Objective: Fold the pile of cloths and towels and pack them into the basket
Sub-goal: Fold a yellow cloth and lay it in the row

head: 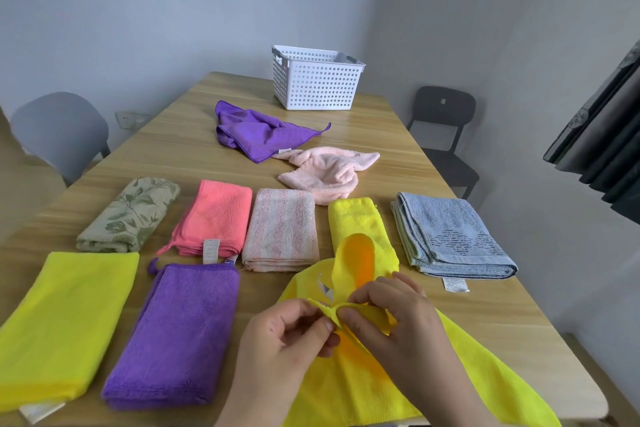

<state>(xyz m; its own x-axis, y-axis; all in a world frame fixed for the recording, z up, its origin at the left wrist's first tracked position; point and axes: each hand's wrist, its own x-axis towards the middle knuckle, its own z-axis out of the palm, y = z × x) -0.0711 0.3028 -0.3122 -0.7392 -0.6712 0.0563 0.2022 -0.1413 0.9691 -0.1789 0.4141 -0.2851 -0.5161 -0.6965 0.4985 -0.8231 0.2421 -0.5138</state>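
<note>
While both your left hand (287, 333) and right hand (391, 315) pinch a raised edge of the yellow cloth (467, 367) between thumb and curled fingers, its bulk trails toward the table's (194, 149) near right corner; the basket (317, 85) stands at the far edge, straight ahead.

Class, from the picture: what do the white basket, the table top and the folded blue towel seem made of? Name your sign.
The white basket looks like matt moulded plastic: even rows of round holes. The table top seems wood or wood-look laminate: pale streaked grain, smooth. The blue towel is probably cotton terry: nubby looped pile, woven patterned band.
</note>
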